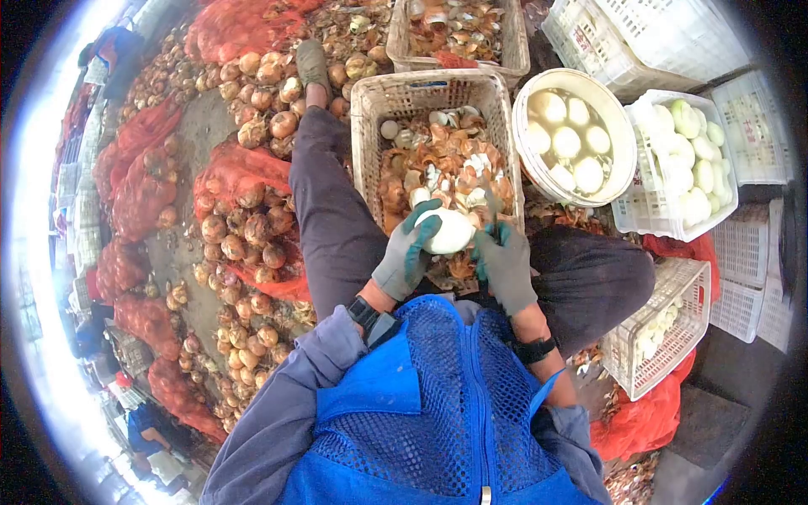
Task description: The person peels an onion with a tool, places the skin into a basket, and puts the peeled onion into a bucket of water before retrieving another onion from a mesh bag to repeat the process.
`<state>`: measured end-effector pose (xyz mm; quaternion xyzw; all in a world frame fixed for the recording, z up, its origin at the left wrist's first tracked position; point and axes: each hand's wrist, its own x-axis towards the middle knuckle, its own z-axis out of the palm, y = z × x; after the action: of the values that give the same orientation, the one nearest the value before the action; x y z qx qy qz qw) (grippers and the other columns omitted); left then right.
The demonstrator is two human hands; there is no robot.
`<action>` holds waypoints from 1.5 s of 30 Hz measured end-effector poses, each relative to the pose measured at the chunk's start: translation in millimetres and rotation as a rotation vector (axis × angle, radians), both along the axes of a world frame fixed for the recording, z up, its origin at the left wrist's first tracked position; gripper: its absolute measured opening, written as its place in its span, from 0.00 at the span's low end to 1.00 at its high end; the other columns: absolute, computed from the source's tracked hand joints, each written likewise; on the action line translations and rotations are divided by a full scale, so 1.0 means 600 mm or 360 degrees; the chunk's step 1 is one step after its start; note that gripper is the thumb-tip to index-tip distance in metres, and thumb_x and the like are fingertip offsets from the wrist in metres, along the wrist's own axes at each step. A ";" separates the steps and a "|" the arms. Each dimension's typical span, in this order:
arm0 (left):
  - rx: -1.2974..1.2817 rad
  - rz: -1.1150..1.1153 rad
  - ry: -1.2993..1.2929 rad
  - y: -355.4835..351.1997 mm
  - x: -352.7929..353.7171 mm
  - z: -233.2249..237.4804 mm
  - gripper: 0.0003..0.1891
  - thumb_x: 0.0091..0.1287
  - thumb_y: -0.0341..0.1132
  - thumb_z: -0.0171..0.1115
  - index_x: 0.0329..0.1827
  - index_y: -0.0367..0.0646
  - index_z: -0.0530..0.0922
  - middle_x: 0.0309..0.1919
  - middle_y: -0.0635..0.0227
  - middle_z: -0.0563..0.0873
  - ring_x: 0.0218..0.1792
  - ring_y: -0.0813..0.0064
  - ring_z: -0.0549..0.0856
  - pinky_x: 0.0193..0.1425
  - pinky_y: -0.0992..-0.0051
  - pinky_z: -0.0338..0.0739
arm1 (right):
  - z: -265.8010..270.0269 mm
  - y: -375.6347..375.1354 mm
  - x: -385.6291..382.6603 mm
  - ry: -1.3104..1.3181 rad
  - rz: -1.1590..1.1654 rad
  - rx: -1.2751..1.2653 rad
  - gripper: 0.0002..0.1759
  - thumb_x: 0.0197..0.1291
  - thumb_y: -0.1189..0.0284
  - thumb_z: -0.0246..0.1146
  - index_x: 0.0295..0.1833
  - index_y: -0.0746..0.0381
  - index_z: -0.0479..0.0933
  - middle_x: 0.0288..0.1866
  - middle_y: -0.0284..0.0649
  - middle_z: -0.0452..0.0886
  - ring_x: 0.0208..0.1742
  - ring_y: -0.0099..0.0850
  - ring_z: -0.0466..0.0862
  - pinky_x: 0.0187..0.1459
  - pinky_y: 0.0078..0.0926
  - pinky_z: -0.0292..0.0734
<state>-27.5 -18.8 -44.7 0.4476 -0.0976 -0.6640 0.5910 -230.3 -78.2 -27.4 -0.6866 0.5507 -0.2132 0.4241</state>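
My left hand (pixel 408 252), in a grey glove with green fingertips, is wrapped around a peeled white onion (pixel 446 231) held over my lap. Right beside it, my right hand (pixel 505 265), also gloved, is closed on a small knife (pixel 491 209) whose blade points up at the onion's right side. Both hands hover at the near edge of a beige wicker basket (pixel 367 126) filled with brown onion skins and scraps.
A round white tub (pixel 624 160) of peeled onions in water and a white crate (pixel 640 223) of peeled onions stand to the right. Unpeeled brown onions (pixel 244 227) and red mesh sacks (pixel 139 194) cover the ground at left. More white crates sit at right.
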 end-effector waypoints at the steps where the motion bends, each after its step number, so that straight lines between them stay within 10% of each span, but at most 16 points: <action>1: -0.0007 0.0007 0.0032 -0.001 -0.001 -0.003 0.31 0.80 0.41 0.72 0.80 0.35 0.74 0.65 0.57 0.87 0.64 0.65 0.89 0.69 0.67 0.86 | 0.010 -0.006 0.005 -0.0048 -0.0099 0.0179 0.15 0.71 0.66 0.71 0.48 0.69 0.84 0.37 0.49 0.87 0.40 0.40 0.87 0.44 0.44 0.83; 3: 0.0029 -0.0045 0.0001 0.000 -0.003 -0.005 0.31 0.80 0.42 0.71 0.80 0.36 0.74 0.66 0.57 0.87 0.65 0.64 0.89 0.70 0.65 0.86 | 0.032 -0.020 0.018 -0.0231 -0.0448 0.0812 0.15 0.71 0.66 0.71 0.43 0.71 0.83 0.31 0.45 0.87 0.33 0.36 0.87 0.37 0.41 0.82; 9: -0.0068 -0.0051 0.0095 -0.002 -0.016 -0.009 0.33 0.84 0.51 0.63 0.83 0.38 0.71 0.66 0.53 0.90 0.65 0.61 0.91 0.69 0.61 0.88 | -0.046 -0.018 0.004 0.0145 -0.0309 0.0552 0.19 0.71 0.60 0.68 0.41 0.68 0.87 0.32 0.46 0.88 0.32 0.33 0.88 0.37 0.42 0.81; 12: -0.0041 0.0043 0.0299 -0.003 -0.013 -0.015 0.32 0.84 0.52 0.62 0.82 0.40 0.72 0.66 0.54 0.89 0.66 0.58 0.90 0.68 0.57 0.88 | -0.075 -0.017 -0.009 -0.0258 -0.0504 0.0772 0.15 0.72 0.64 0.68 0.47 0.68 0.86 0.30 0.39 0.85 0.24 0.26 0.81 0.28 0.27 0.79; 19: -0.0116 0.0073 0.0672 0.000 -0.002 -0.036 0.30 0.85 0.54 0.62 0.80 0.45 0.75 0.70 0.55 0.87 0.66 0.55 0.89 0.69 0.53 0.88 | -0.028 -0.014 0.021 -0.0815 -0.0590 0.0760 0.21 0.79 0.57 0.67 0.52 0.68 0.86 0.39 0.38 0.89 0.28 0.27 0.83 0.30 0.33 0.78; 31: -0.0089 -0.0203 0.0181 -0.008 -0.020 -0.032 0.29 0.91 0.51 0.49 0.84 0.40 0.70 0.71 0.56 0.86 0.70 0.63 0.87 0.77 0.64 0.83 | 0.007 -0.026 0.021 -0.0568 -0.0554 0.0630 0.17 0.76 0.63 0.68 0.44 0.68 0.85 0.29 0.32 0.81 0.27 0.20 0.77 0.26 0.29 0.70; 34: -0.0159 -0.0298 -0.0323 -0.006 -0.019 -0.008 0.30 0.91 0.52 0.52 0.84 0.39 0.70 0.71 0.56 0.85 0.69 0.66 0.88 0.75 0.67 0.84 | 0.019 -0.026 0.015 -0.0556 -0.0532 0.0586 0.16 0.75 0.63 0.69 0.43 0.68 0.84 0.29 0.32 0.81 0.27 0.20 0.77 0.27 0.30 0.71; 37: 0.0069 -0.0112 0.0226 -0.001 -0.016 -0.039 0.31 0.87 0.51 0.61 0.83 0.40 0.71 0.76 0.61 0.81 0.71 0.67 0.85 0.75 0.64 0.83 | 0.014 -0.025 0.014 -0.0609 -0.0514 0.0588 0.16 0.75 0.64 0.69 0.43 0.68 0.84 0.28 0.31 0.80 0.27 0.21 0.77 0.29 0.31 0.72; 41: -0.0312 -0.0447 -0.0756 0.015 0.004 -0.101 0.32 0.85 0.45 0.66 0.85 0.39 0.69 0.77 0.60 0.79 0.71 0.66 0.84 0.75 0.66 0.82 | 0.016 -0.025 0.012 -0.0669 -0.0513 0.0607 0.15 0.75 0.64 0.69 0.43 0.67 0.83 0.28 0.31 0.79 0.27 0.22 0.76 0.30 0.32 0.72; 45: -0.0069 -0.0373 -0.0449 -0.001 0.002 -0.039 0.37 0.81 0.45 0.73 0.85 0.38 0.68 0.72 0.59 0.82 0.69 0.69 0.84 0.71 0.70 0.83 | -0.006 -0.026 0.007 -0.0702 -0.0465 0.0540 0.16 0.77 0.64 0.69 0.42 0.66 0.82 0.28 0.31 0.79 0.25 0.22 0.76 0.27 0.30 0.71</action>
<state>-26.5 -19.6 -68.1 0.5091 -0.2454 -0.6566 0.4995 -226.1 -93.6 -31.2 -0.4569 0.5660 -0.3206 0.6067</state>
